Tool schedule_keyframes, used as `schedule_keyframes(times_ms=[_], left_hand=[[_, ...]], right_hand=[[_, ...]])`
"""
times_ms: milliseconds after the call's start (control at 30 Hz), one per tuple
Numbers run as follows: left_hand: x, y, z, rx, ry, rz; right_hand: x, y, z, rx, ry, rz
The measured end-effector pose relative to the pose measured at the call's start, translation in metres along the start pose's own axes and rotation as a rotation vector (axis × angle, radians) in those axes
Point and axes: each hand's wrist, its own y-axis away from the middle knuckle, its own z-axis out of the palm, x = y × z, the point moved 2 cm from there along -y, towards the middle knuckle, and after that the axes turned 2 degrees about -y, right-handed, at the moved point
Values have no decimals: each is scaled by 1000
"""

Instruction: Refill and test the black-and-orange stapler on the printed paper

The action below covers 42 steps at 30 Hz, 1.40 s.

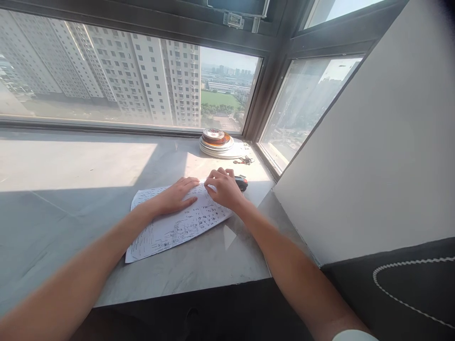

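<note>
A sheet of white paper (188, 222), covered in handwritten characters and dark strokes, lies slanted on the grey marble-like sill. My left hand (177, 195) rests flat on its upper part, fingers stretched toward the far edge and thumb apart. Over the paper's upper right, my right hand (223, 188) is closed, with the fingers bent and drawn together. Whatever those fingers may hold is hidden from this angle. Just beyond the right hand sits a small black object with a red end (241, 183), partly covered by the hand; its kind is unclear.
A stack of plates and small dishes (216, 143) stands by the window corner, with a small bunch of keys or trinkets (243, 161) in front. The sill's front edge (185, 292) runs below my forearms. A white wall (362, 156) slopes up at right, near a pale twisted cord (380, 284).
</note>
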Motion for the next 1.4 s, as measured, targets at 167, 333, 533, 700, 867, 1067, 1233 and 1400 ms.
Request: schedule_keyframes(times_ms=[167, 333, 533, 700, 867, 1067, 1233, 1400], left_hand=[[1, 0, 0, -22, -35, 13], [0, -1, 0, -10, -19, 11], [-2, -1, 1, -16, -7, 13], [-5, 1, 1, 3, 14, -43], [-10, 0, 3, 35, 23, -51], [-7, 0, 3, 10, 23, -72], [-2, 0, -1, 12, 26, -116], [-6, 0, 1, 55, 16, -102]], right_hand=[[-1, 0, 0, 4, -8, -6], [-2, -1, -1, -6, -6, 4], [-1, 0, 0, -2, -1, 5], [0, 0, 1, 9, 1, -3], [-4, 0, 0, -22, 15, -24], [-4, 0, 0, -14, 7, -23], [-3, 0, 1, -28, 11, -8], [-3, 0, 1, -28, 4, -9]])
